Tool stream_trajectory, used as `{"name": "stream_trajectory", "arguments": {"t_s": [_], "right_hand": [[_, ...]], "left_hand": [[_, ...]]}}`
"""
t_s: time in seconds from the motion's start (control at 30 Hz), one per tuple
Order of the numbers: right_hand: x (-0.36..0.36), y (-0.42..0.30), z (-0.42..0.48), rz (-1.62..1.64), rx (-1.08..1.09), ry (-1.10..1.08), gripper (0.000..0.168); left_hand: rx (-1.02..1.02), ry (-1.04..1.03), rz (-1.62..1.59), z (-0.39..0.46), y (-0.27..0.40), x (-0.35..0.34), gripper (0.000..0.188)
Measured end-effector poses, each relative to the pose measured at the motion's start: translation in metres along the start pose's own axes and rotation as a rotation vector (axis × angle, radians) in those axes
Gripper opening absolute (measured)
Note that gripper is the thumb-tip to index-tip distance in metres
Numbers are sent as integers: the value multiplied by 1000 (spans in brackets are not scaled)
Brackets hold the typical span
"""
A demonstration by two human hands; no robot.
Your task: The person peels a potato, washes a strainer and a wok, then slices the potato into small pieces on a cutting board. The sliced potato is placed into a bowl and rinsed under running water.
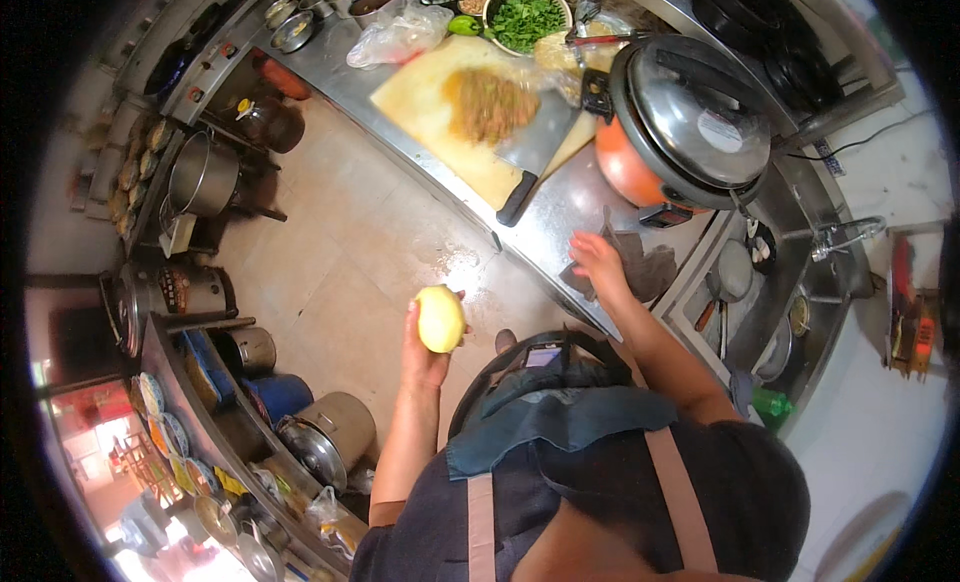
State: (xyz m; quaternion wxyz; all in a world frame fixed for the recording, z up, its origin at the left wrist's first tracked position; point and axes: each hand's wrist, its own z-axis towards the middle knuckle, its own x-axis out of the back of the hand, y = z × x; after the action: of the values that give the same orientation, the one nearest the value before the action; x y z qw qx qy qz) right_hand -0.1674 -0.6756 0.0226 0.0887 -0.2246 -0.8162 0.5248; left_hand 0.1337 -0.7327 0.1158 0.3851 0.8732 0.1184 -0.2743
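Note:
My left hand [429,360] grips a peeled, pale yellow potato-like vegetable [441,319] above the tiled floor. Over the near end of the steel counter, my right hand [600,263] is empty with its fingers apart. Close beside that hand, a crumpled grey-brown cloth [641,267] lies on the metal. Farther up the counter is a cutting board [420,109] bearing a heap of minced brown food [487,105]. A cleaver [544,131] rests flat at the heap's edge, its black handle [517,199] pointing back toward me.
A large orange electric cooker [630,162] with a steel lid stands right of the board. Chopped greens fill a basket [489,15] behind it. At right is a sink with a faucet [847,237]. Pots [341,424] and shelves line the left side.

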Motion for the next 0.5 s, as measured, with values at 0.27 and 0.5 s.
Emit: {"name": "stream_trajectory", "arguments": {"t_s": [0.27, 0.5], "right_hand": [[-100, 20, 150, 127, -181, -31, 46], [-44, 15, 188, 91, -155, -7, 37]], "left_hand": [[-136, 75, -213, 21, 70, 80, 49], [-198, 126, -265, 55, 122, 110, 37]]}}
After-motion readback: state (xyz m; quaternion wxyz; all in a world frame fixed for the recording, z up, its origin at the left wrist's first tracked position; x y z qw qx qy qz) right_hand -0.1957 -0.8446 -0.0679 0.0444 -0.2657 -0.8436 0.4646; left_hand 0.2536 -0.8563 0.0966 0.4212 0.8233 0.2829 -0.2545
